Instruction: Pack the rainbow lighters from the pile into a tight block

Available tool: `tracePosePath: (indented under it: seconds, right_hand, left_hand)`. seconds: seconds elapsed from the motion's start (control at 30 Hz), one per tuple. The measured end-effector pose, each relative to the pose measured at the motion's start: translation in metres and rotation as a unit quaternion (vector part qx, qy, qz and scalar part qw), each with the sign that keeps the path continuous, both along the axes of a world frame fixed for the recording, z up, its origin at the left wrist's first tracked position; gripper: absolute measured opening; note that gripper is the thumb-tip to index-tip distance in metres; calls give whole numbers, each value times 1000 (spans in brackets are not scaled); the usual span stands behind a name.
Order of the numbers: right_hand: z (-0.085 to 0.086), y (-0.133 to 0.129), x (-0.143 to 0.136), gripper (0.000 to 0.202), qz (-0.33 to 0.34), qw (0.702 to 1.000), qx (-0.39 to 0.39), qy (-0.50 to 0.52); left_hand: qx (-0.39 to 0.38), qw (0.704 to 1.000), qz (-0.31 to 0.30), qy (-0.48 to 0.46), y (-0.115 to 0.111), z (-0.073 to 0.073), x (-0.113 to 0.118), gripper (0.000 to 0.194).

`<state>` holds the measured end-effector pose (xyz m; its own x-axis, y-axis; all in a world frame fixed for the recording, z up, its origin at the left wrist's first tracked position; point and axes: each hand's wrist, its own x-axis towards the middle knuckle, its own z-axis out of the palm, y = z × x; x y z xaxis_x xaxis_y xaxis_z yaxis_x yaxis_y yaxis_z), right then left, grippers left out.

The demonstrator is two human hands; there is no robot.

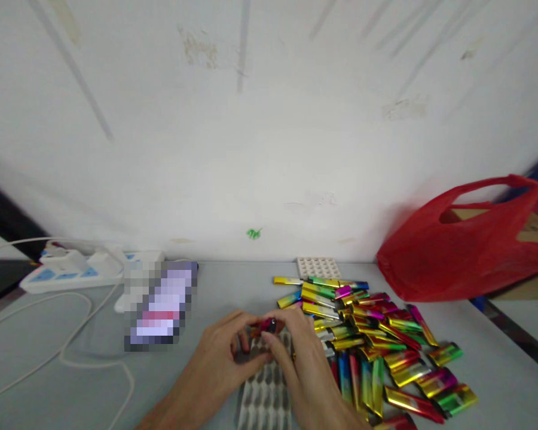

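Both hands, left (226, 352) and right (296, 352), pinch one red lighter (265, 325) above the tray (264, 394); best keep it level, fingertips snug.

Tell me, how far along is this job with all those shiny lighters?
Hard to say what is done: the grey tray under the hands shows rows of slots, and I cannot tell whether they are filled. In hand: the left hand and right hand together grip one red lighter above that tray. Left: a large pile of lighters lies loose on the table to the right.
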<state>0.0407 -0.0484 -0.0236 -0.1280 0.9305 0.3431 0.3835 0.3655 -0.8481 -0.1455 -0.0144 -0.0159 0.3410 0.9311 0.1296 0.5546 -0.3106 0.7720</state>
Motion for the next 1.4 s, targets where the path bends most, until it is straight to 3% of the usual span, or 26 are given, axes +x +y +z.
tracePosePath:
  seconds: [0.17, 0.33, 0.67, 0.83, 1.0, 1.1, 1.2, 1.3, 1.4]
  right_hand:
    - [-6, 4, 0, 28, -22, 986, 111, -126]
    - [-1, 6, 2, 31, -17, 967, 144, -212]
    - [6, 3, 1, 24, 21, 969, 126, -211]
    - [3, 3, 0, 26, 24, 971, 127, -199]
    - [1, -2, 1, 53, 14, 984, 95, -148]
    - [3, -1, 5, 49, -34, 983, 99, -154]
    - [4, 5, 10, 46, -88, 964, 100, -230]
    - [-2, 10, 14, 46, -146, 926, 94, -335]
    - [-9, 11, 18, 49, -139, 895, 73, -417]
  left_hand:
    - [1, 1000, 0, 9, 2, -1, 0, 7]
    - [-1, 1000, -11, 15, 2, -1, 0, 8]
    - [-32, 999, -13, -8, 0, 3, 2, 4]
    - [-28, 999, 14, -36, 0, -4, -1, 40]
    - [-28, 999, -2, -32, 0, -6, 0, 9]
    - [-32, 999, 6, -28, 0, -5, 1, 22]
    - [-43, 999, 12, -23, 1, -5, 1, 30]
    - [-49, 998, 18, -20, 1, -6, 0, 30]
    - [-55, 998, 19, -19, 0, -5, 0, 30]
